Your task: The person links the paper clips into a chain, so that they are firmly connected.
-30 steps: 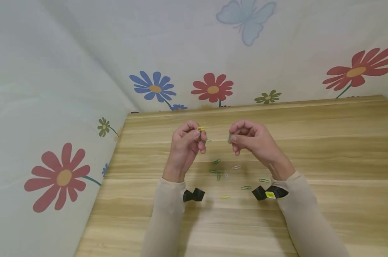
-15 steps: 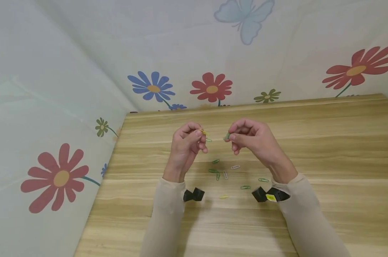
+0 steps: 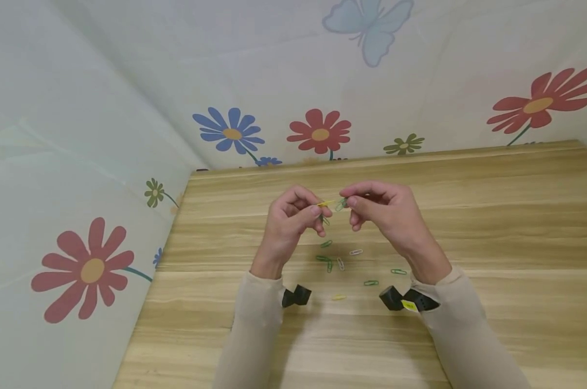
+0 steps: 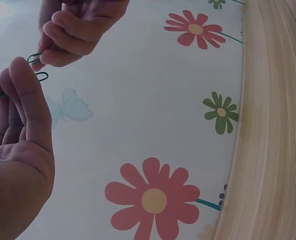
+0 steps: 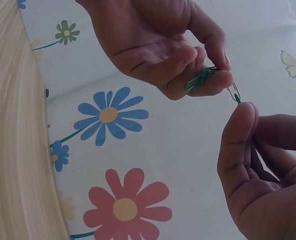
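Head view: left hand (image 3: 292,218), pinching yellow paperclip (image 3: 327,203), has reached green paperclip (image 3: 340,205) pinched by right hand (image 3: 387,212), ends seemingly meeting toward the desk's far edge (image 3: 444,156)!

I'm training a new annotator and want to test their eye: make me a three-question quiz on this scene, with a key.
1. What colour is the paper clip that the right hand pinches?
2. True or false, of the left hand: it holds nothing.
3. How many white clips lie on the wooden table? A) one B) two C) five

Key:
1. Green
2. False: it pinches a yellow clip
3. B
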The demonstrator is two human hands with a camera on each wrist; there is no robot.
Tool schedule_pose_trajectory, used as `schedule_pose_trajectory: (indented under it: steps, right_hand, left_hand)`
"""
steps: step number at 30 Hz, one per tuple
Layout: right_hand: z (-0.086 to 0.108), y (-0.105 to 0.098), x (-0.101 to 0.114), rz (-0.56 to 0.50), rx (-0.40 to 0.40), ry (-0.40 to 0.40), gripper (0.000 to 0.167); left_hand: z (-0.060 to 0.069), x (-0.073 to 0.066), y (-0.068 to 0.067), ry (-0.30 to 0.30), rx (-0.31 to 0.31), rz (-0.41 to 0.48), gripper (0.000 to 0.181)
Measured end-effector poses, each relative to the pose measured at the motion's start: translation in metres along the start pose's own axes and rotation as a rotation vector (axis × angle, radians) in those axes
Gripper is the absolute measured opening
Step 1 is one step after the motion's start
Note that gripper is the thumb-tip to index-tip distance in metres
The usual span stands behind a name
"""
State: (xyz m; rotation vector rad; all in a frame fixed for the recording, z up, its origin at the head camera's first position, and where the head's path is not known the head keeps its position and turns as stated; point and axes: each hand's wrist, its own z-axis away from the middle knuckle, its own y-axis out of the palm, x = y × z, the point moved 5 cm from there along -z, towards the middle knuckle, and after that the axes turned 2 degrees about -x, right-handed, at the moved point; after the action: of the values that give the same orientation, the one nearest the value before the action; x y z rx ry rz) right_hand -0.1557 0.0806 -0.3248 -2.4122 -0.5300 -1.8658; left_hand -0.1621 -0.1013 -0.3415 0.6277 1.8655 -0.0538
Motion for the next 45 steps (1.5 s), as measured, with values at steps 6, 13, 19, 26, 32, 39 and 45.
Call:
schedule_pose_trajectory:
  steps: [6, 13, 19, 26, 32, 39, 45]
  right_hand:
    - [0.002, 0.003, 0.005, -0.018, -0.016, -0.015, 0.018]
    - [0.002, 0.009, 0.005, 0.028, 0.052, -0.002, 0.016]
    - [0.004, 0.014, 0.005, 0.142, 0.154, 0.042, 0.022]
    - [0.006, 0.012, 0.009, 0.256, 0.149, 0.053, 0.025]
    - [0.008, 0.002, 0.018, 0.343, 0.095, 0.032, 0.023]
    - [0.011, -0.003, 0.029, 0.394, 0.061, -0.053, 0.024]
    - [0.013, 0.004, 0.035, 0.534, 0.081, -0.129, 0.028]
  left_hand:
    - [0.0, 0.0, 0.002, 0.011, 0.052, -0.041, 0.013]
    - [0.0, 0.001, 0.004, 0.011, 0.077, -0.038, 0.01]
    - [0.0, 0.001, 0.005, 0.001, 0.062, -0.046, 0.013]
    - [0.001, 0.001, 0.008, -0.02, 0.08, -0.065, 0.007]
    - [0.003, 0.005, 0.012, -0.116, 0.153, -0.082, 0.019]
    - [0.006, 0.018, 0.014, -0.281, 0.256, -0.128, 0.014]
    - [0.005, 0.024, 0.016, -0.333, 0.278, -0.187, 0.029]
